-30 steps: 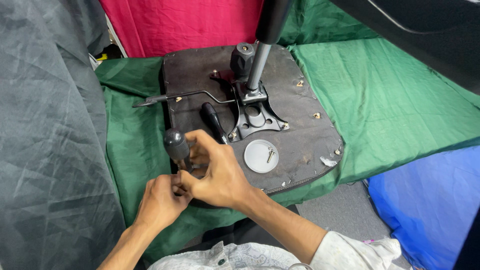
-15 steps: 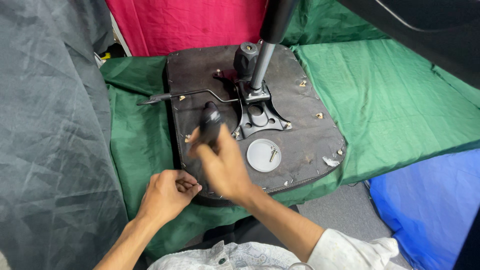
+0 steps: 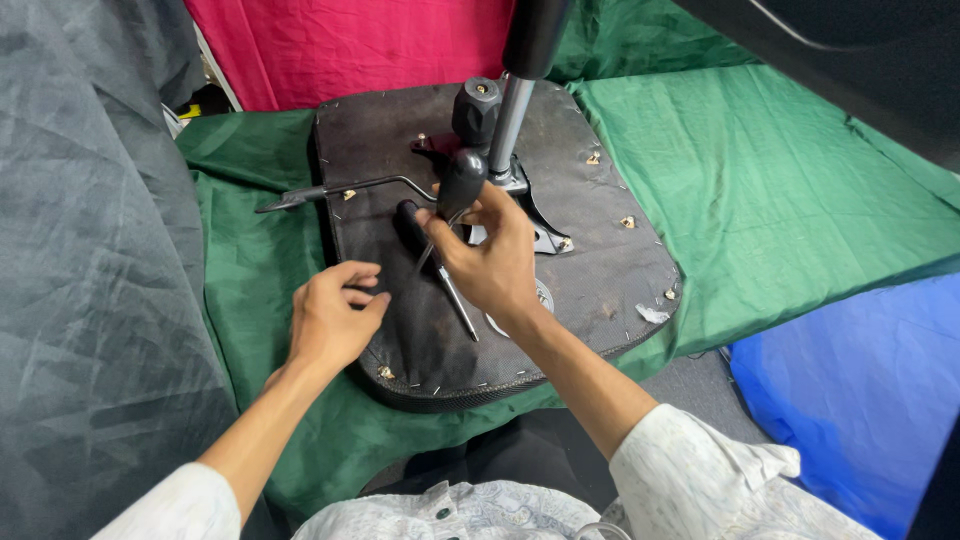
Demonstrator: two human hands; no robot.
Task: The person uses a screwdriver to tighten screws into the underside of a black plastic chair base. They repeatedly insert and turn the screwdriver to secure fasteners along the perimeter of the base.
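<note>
A: Right hand (image 3: 495,262)?

B: Grip closed around a black-handled screwdriver (image 3: 461,185), handle end up, shaft angled down toward the board. Fingers wrap the lower handle.

A: And the second tool?

B: Another screwdriver (image 3: 438,268) lies flat on the seat underside (image 3: 600,270), black handle toward the far side, metal shaft pointing back toward the person, partly hidden under the right hand.

A: Left hand (image 3: 330,318)?

B: Resting at the near left part of the seat underside, fingers curled in narrow, thumb against fingertips. Cannot tell whether anything small is pinched there.

A: What crowds the work?

B: The chrome post (image 3: 510,125) rises from the mounting plate (image 3: 545,235) just beyond the right hand, with a black knob (image 3: 476,112) beside it. A bent metal lever (image 3: 340,190) runs out to the left over the board's edge. Small brass fittings (image 3: 628,222) dot the dark surface; staples line the rim.

A: Surroundings?

B: Board sits on a green cloth (image 3: 790,180). Grey cover (image 3: 90,260) to the left, red cloth (image 3: 350,45) behind, blue cover (image 3: 860,400) at lower right. A dark chair part (image 3: 860,55) overhangs the upper right corner.
</note>
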